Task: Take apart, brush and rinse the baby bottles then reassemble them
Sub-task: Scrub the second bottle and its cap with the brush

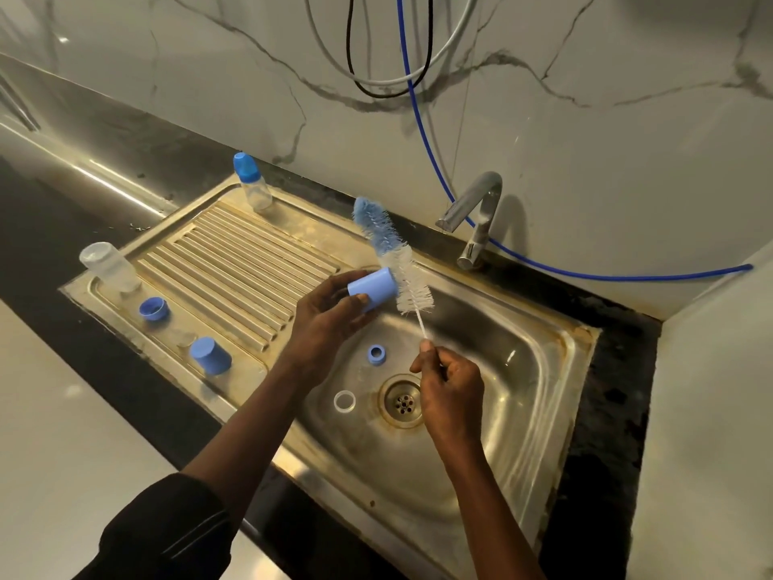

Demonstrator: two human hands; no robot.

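Note:
My left hand (330, 316) grips a blue bottle cap (373, 285) above the sink's left edge, its mouth turned to the right. My right hand (449, 385) pinches the thin wire handle of a blue and white bottle brush (391, 249), whose bristles lie against the cap's mouth. In the sink basin (523, 391) lie a blue screw ring (376, 354) and a clear ring-shaped piece (344, 401) beside the drain (402, 401). On the drainboard (234, 261) stand an open clear bottle (109, 265), a blue ring (154, 308), a clear teat (184, 337), another blue cap (210, 355) and a capped bottle (252, 182).
A chrome tap (474, 221) stands behind the basin with no water running. A blue hose (543, 267) and other cables hang along the marble wall. Dark countertop (58, 228) surrounds the sink, and a white wall (711, 412) closes off the right side.

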